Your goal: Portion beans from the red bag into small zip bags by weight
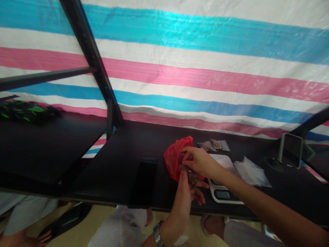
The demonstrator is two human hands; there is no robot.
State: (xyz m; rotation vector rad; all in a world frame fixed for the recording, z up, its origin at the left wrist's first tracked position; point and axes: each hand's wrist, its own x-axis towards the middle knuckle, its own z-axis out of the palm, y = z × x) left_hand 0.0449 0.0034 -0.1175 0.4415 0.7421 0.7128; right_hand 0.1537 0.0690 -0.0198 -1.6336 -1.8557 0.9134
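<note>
My left hand (185,193) holds a small clear plastic bag (192,178) with brown bits in it, thumb on the near side and several fingers spread out beyond it. Above it, my right hand (202,161) is closed in a pinch at the bag's upper end; what its fingertips grip is too small and blurred to name. Just behind both hands lies an open, crumpled red plastic bag (172,157). A white digital scale (214,195) stands to the right, partly covered by my right forearm.
Two filled small bags (220,144) lie behind the scale. Flat clear bags (252,173) are to its right, before a propped phone-like device (291,151). A dark flat object (145,178) rests on the black table (115,164). A metal post (89,44) rises at left.
</note>
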